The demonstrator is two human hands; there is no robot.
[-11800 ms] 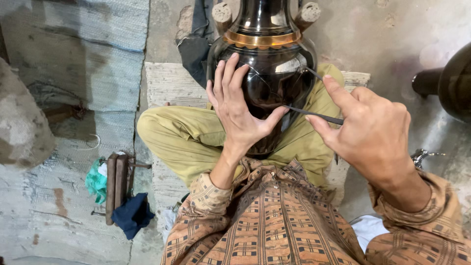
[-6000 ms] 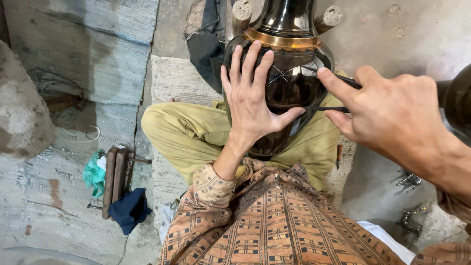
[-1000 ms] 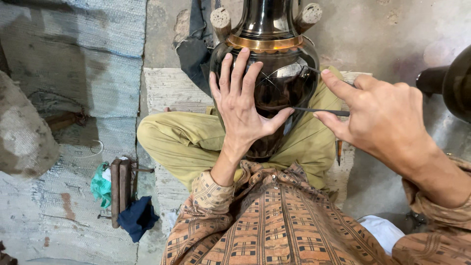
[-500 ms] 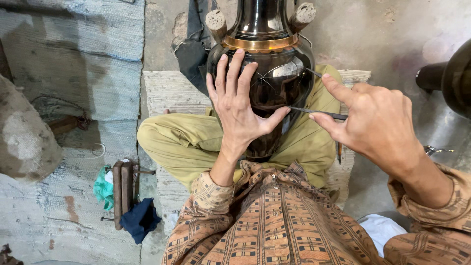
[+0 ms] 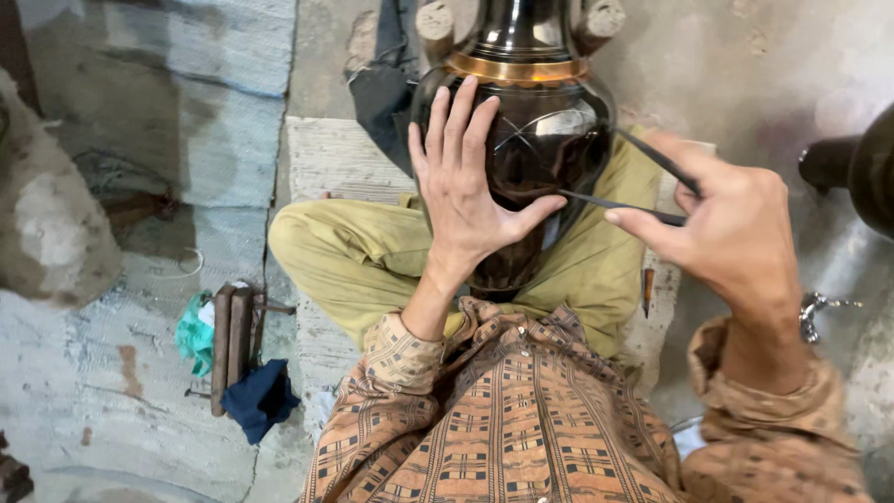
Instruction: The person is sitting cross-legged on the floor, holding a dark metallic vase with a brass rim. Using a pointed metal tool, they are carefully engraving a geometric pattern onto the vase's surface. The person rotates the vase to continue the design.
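Note:
A big dark glossy vase (image 5: 545,121) with a brass band round its neck rests between my crossed legs. My left hand (image 5: 466,191) lies flat against its belly, fingers spread, steadying it. My right hand (image 5: 722,237) pinches a pair of thin dark metal dividers (image 5: 619,191); their two legs reach left toward the vase's surface, where thin scratched lines cross. The lower part of the vase is hidden behind my left hand and my patterned shirt.
On the concrete floor at left lie two wooden-handled tools (image 5: 231,340), a green rag (image 5: 194,331) and a dark blue cloth (image 5: 261,401). A small chisel (image 5: 647,289) rests by my right knee. Another dark vessel (image 5: 866,177) stands at right. A dark cloth (image 5: 382,88) lies behind.
The dividers' legs have spread apart, one now angled up toward the vase's shoulder. My right hand shifted slightly; my left hand stays flat on the vase.

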